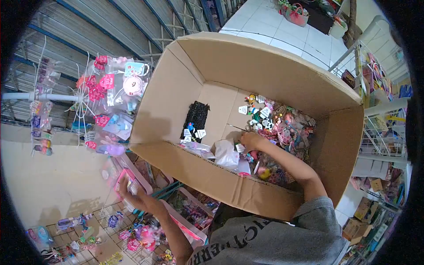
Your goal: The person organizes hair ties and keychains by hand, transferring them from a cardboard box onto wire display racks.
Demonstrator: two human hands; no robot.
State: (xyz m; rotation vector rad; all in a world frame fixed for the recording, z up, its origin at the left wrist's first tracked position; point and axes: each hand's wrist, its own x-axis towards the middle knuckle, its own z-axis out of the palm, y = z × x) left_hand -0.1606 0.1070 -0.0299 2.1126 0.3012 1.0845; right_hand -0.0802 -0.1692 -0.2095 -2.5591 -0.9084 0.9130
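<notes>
My right hand (251, 141) is inside a large open cardboard box (260, 59), its fingers closed on a thin dark stick-like thing (236, 128) that points left. Right beside it lie a crumpled clear plastic bag (226, 154) and a dense heap of small colourful trinkets (287, 128), many with white tags. Outside the box, at lower left, my left hand (131, 194) reaches onto a pink-edged container (143, 182) with something white in it. Its fingertips are partly hidden there. A black mesh-like piece (197, 115) rests on the box floor, with small tagged figures (191, 128) by it.
Packaged trinkets (117, 88) hang on a rack at left, close to the box. Below, a wire grid (101, 221) carries more items, next to a pink-rimmed bin (194, 234). White wire shelves (382, 132) stand at right. White floor tiles (265, 26) show behind.
</notes>
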